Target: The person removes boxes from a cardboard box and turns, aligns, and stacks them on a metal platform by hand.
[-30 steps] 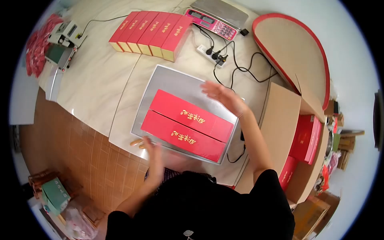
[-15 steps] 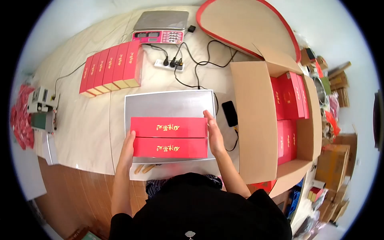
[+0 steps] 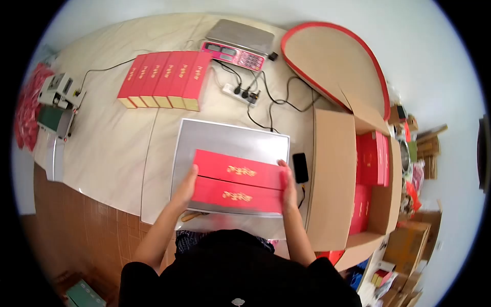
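Observation:
Two red gift boxes (image 3: 239, 182) with gold lettering lie side by side between my hands, above a shallow grey tray with a white rim (image 3: 179, 148). My left hand (image 3: 185, 190) presses against their left ends. At the right ends, my right hand (image 3: 289, 190) grips the pair, slightly smeared by motion. Whether the boxes rest on the tray or hang just over it, I cannot tell. Part of a wooden-handled tool (image 3: 191, 217) shows under the tray's front edge.
A row of several red boxes (image 3: 162, 77) stands at the back left, beside a pink-fronted scale (image 3: 232, 53). On the right, an open carton (image 3: 335, 169) contains more red boxes. A phone (image 3: 300, 168), power strip (image 3: 240, 94) and cables lie between. A small machine (image 3: 57, 92) sits far left.
The view has turned, so the table and its things appear tilted. My right hand has closed in on the right ends of the two boxes, where its fingers were stretched out before.

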`<action>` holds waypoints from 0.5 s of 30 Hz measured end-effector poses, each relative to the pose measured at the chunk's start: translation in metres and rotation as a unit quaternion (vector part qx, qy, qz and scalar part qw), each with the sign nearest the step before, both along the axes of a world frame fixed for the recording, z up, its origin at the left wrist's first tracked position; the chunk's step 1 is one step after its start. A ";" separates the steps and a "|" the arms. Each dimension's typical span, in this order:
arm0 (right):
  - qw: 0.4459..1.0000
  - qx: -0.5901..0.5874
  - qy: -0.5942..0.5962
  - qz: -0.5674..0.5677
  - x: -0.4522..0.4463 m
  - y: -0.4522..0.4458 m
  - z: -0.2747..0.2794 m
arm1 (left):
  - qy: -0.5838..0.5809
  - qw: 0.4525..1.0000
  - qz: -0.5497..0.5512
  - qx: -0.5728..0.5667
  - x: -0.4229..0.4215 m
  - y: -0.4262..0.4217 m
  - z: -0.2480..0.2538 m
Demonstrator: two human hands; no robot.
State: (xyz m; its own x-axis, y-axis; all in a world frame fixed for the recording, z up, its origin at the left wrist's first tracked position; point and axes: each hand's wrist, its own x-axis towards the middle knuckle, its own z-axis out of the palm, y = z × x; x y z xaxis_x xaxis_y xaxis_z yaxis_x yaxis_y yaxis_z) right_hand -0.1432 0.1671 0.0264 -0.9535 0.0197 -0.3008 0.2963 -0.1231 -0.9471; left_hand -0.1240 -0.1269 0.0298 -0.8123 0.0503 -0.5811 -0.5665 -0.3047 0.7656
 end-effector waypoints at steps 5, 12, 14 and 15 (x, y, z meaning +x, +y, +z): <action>0.993 0.108 -0.011 -0.051 0.001 0.041 0.062 | 0.038 0.999 -0.001 0.004 0.010 0.049 -0.046; 0.976 0.214 0.046 -0.009 -0.020 0.026 0.036 | 0.125 0.978 -0.045 -0.159 -0.007 0.026 -0.023; 0.979 0.201 0.009 -0.001 -0.024 0.001 0.020 | 0.115 0.977 -0.029 -0.175 -0.011 0.000 -0.018; 0.979 0.204 0.009 0.020 -0.025 -0.014 0.015 | 0.121 0.977 -0.023 -0.176 -0.012 -0.016 -0.020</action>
